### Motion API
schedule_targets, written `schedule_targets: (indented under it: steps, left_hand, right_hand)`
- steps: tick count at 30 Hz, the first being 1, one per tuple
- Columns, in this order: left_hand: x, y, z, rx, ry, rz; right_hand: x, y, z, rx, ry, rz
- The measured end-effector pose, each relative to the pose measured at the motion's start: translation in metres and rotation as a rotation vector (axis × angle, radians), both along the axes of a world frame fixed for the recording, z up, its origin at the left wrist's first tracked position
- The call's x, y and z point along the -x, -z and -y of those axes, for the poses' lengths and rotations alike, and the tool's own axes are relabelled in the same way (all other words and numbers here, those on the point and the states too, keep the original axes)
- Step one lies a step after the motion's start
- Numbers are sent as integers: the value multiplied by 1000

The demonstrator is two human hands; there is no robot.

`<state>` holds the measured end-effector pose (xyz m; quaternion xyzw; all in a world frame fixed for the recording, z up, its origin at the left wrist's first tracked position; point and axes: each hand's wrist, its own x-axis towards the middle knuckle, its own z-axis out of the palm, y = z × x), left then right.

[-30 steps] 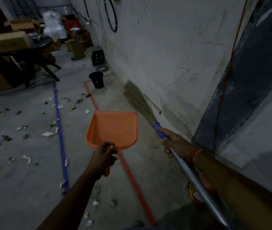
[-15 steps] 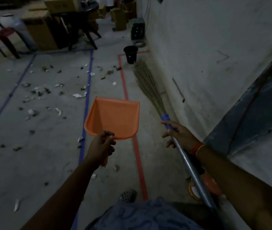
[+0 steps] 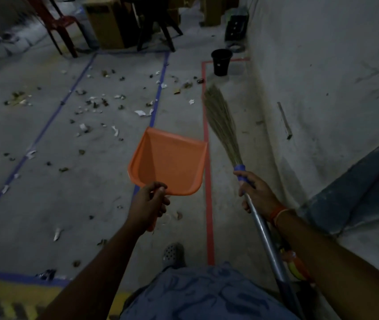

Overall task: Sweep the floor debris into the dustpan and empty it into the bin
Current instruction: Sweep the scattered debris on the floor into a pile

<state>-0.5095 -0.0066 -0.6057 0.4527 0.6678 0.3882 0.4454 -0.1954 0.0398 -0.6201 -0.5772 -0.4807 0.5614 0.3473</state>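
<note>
Ahead, one broom runs lengthwise from the right hand, which grips its pole, bristles pointing away toward one black bin by the wall. One orange dustpan, mouth facing forward, is held by its handle in the left hand. Many scraps of debris litter the floor.

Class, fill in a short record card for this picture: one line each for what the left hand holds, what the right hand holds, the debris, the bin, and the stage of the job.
Left hand: grips the handle of the orange dustpan, held off the floor, empty
Right hand: grips the broom near its blue collar
Debris: scattered over the floor, mostly left of the red tape line
Bin: black, upright, near the wall
Stage: sweeping not yet begun
</note>
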Motion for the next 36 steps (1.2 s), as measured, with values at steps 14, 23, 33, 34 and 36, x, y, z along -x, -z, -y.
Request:
schedule_targets:
  steps: [14, 23, 33, 34, 36]
  left_hand:
    - [38, 16, 32, -16, -140, 112]
    - [117, 27, 65, 10, -186, 141]
    - [208, 30, 109, 78, -182, 187]
    - [217, 31, 109, 82, -176, 185]
    - [233, 35, 109, 98, -156, 148]
  right_hand:
    - [38, 11, 10, 19, -82, 55]
    - [99, 19, 33, 31, -74, 177]
    - [151, 54, 56, 78, -79, 246]
    - [153, 58, 55, 77, -79, 254]
    - [156, 63, 51, 76, -74, 281]
